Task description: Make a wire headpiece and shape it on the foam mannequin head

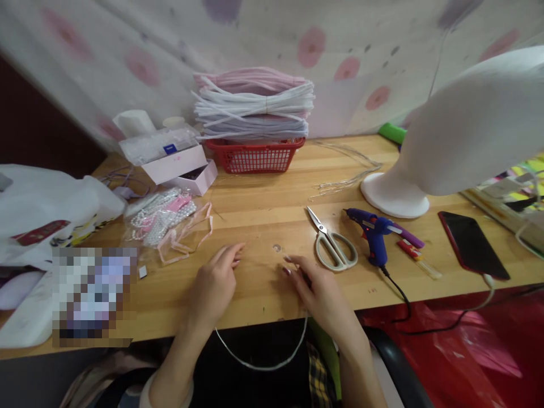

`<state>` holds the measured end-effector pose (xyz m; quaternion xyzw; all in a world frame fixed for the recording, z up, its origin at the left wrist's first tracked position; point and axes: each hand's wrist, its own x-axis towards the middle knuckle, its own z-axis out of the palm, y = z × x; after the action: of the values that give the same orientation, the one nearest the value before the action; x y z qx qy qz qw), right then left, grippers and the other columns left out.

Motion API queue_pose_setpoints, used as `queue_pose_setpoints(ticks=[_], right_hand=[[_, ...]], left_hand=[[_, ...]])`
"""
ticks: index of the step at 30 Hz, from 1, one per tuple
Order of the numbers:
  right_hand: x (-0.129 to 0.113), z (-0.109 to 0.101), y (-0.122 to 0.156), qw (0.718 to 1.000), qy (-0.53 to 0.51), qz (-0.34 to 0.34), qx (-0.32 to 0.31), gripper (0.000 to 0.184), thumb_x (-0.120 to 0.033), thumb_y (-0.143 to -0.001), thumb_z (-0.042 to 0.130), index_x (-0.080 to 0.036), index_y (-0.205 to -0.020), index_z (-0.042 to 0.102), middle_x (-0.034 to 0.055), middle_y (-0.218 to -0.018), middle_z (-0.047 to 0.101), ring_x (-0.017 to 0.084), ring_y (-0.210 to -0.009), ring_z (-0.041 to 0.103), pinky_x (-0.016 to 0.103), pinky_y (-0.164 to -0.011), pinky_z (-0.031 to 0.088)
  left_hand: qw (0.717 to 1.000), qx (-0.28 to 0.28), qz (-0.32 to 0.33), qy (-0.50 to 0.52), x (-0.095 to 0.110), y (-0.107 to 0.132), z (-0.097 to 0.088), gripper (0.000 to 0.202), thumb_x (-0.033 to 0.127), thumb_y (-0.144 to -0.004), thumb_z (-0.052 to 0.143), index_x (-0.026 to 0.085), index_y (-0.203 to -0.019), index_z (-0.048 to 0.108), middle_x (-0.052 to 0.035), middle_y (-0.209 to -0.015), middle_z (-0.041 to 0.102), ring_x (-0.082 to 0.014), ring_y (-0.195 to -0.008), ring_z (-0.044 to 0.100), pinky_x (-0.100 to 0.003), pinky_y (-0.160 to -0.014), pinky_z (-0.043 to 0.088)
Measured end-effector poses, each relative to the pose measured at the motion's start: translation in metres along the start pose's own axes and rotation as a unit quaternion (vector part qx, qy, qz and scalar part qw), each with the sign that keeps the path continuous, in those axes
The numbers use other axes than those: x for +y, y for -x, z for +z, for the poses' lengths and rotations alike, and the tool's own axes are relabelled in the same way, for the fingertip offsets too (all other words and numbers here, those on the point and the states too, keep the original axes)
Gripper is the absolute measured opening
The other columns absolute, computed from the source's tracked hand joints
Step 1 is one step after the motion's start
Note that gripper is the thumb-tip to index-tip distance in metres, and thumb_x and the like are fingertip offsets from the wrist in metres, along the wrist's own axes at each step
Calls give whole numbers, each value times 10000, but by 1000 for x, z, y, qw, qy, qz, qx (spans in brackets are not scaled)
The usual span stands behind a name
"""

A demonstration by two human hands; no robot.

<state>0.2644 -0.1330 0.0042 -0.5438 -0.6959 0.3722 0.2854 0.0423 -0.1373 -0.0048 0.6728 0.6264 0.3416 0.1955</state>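
Note:
A thin white wire hoop (pixel 263 369) curves in a U below the table's front edge, over my lap. Its left end runs up behind my left hand (pixel 219 277), whose fingers are curled together above the tabletop. On the other side the hoop passes up to my right hand (pixel 312 283), where the fingers are bent towards the thumb. Both ends of the hoop are hidden by my hands. White-handled scissors (pixel 335 249) lie just beyond my right hand, blades pointing away to the left.
A blue hot glue gun (pixel 374 235), a lighter (pixel 419 258) and a phone (pixel 474 243) lie right, near a white mannequin head (pixel 463 130). Behind stands a red basket (pixel 259 158) with pipe cleaners (pixel 255 107). Left are bagged pearl beads (pixel 159 218) and a pink ribbon (pixel 182 249).

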Motion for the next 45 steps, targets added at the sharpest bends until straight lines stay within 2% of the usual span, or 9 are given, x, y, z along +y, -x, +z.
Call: queue_pose_setpoints(ticks=[8, 12, 15, 21, 27, 33, 37, 40, 45], right_hand=[[11, -4, -1, 997, -25, 21, 75, 192, -358, -969, 499, -199, -986, 605, -30, -653, 556, 131, -574, 531, 249, -562, 399], [10, -6, -6, 995, 10, 7, 96, 219, -327, -957, 516, -191, -1107, 601, -16, -695, 616, 141, -611, 574, 253, -594, 426], [8, -7, -9, 995, 27, -5, 91, 245, -309, -945, 528, -182, -1143, 596, 1, -722, 659, 148, -625, 602, 256, -603, 441], [4, -6, -14, 995, 41, -62, 72, 223, -289, -925, 568, -193, -1111, 644, 15, -767, 732, 155, -654, 662, 251, -613, 463], [2, -2, -12, 992, 74, -54, 82, 140, -299, -925, 603, -198, -890, 693, 9, -701, 722, 152, -608, 652, 249, -582, 432], [-5, 0, -12, 990, 62, -39, 124, 150, -283, -914, 624, -195, -809, 685, -1, -672, 710, 130, -591, 638, 232, -571, 414], [-7, -3, -11, 987, 52, 0, 149, 230, -392, -886, 666, -196, -767, 689, -11, -598, 681, 128, -535, 625, 229, -530, 395], [-6, -6, -9, 985, 96, 2, 146, 270, -429, -889, 654, -200, -752, 698, -2, -586, 681, 141, -528, 623, 239, -525, 376], [-7, -3, -6, 978, 129, -22, 163, 295, -379, -919, 610, -187, -698, 646, 4, -576, 670, 137, -520, 614, 234, -522, 357]], left_hand=[[968, -16, -173, 183, 3, -1, -6, 366, 317, -909, 503, 124, -1185, 649, -133, -1108, 725, -156, -761, 712, -281, -675, 620], [960, -51, -221, 163, 10, -3, -12, 387, 434, -890, 557, 130, -1082, 699, 3, -602, 643, -96, -428, 531, -189, -404, 425], [958, -79, -224, 158, 11, -6, -15, 469, 541, -913, 498, 136, -1031, 703, 80, -417, 432, -87, -345, 404, -187, -372, 318], [935, -223, -183, 208, 10, -14, -18, 431, 505, -944, 440, 149, -1032, 665, 87, -424, 433, -83, -393, 404, -181, -446, 346], [939, -211, -169, 213, 17, -14, -17, 382, 471, -960, 380, 176, -926, 620, 113, -394, 325, -85, -353, 303, -193, -399, 262], [976, -158, -116, 96, 27, -5, -19, 342, 394, -975, 367, 197, -913, 640, 88, -428, 394, -109, -384, 401, -223, -467, 348], [989, -137, -60, -9, 31, -6, -22, 326, 322, -989, 359, 204, -984, 663, 8, -640, 663, -129, -469, 535, -251, -541, 380], [977, -132, -44, -160, 31, -9, -21, 301, 284, -995, 381, 206, -1068, 662, -73, -863, 758, -204, -651, 672, -280, -580, 374], [930, -129, -16, -345, 35, -10, -13, 317, 267, -1006, 367, 186, -1119, 652, -93, -667, 721, -274, -605, 682, -300, -493, 220]])
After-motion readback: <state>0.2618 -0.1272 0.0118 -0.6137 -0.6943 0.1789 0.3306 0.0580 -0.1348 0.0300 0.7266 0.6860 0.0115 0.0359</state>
